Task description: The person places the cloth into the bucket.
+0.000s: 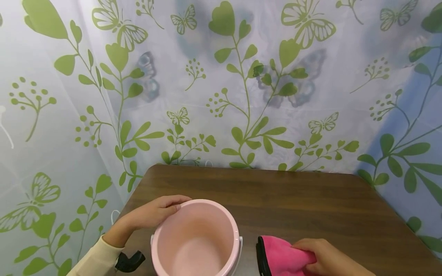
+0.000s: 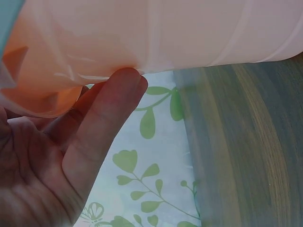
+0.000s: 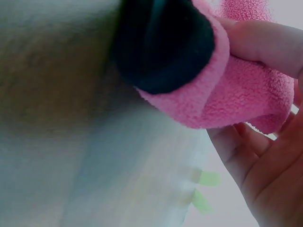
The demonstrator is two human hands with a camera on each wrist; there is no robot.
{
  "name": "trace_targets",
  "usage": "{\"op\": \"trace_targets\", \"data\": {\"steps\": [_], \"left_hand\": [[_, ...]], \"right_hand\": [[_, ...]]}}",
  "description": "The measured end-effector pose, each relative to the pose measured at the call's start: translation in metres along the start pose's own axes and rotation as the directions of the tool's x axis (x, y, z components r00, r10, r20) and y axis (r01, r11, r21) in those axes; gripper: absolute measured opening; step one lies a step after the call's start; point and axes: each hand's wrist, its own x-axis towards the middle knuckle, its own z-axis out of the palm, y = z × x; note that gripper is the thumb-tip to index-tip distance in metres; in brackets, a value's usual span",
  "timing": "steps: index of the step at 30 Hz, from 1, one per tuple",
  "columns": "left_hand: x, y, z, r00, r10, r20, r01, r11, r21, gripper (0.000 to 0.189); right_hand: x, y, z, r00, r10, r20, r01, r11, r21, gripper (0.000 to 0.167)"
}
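A pale pink bucket (image 1: 198,237) with a white handle stands at the near side of the wooden table, its open top tilted toward the head camera. On its far left rim, my left hand (image 1: 157,211) grips the edge. The left wrist view shows that hand (image 2: 80,146) with its fingers around the rim of the bucket (image 2: 199,33). To the right of the bucket, my right hand (image 1: 319,255) holds a bunched, fluffy pink cloth (image 1: 281,255) with a black edge. In the right wrist view, the thumb and fingers pinch the cloth (image 3: 246,90) between them.
The dark brown wooden table (image 1: 276,199) extends back to a white curtain (image 1: 207,96) printed with green leaves and butterflies, which also hangs along the sides. A black curved object (image 1: 130,262) shows beside the left sleeve (image 1: 98,260).
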Motion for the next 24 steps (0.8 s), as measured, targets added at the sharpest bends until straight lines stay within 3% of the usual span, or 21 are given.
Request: {"op": "trace_targets", "data": {"steps": [12,17,24], "left_hand": [[0.0,-0.001,-0.001,1.0,-0.003,-0.002,0.003,1.0,-0.014,0.037],[0.0,0.0,-0.001,1.0,-0.006,-0.008,0.006,1.0,-0.006,0.037],[0.0,0.001,-0.001,1.0,-0.012,-0.002,0.012,1.0,-0.018,0.038]], "right_hand": [[0.002,-0.017,-0.016,0.982,-0.143,-0.127,0.122,0.979,-0.163,0.04],[0.009,-0.02,-0.024,0.948,-0.259,-0.182,0.204,0.939,-0.277,0.042],[0.015,-0.034,-0.037,0.937,-0.28,-0.211,0.197,0.918,-0.343,0.044]]}}
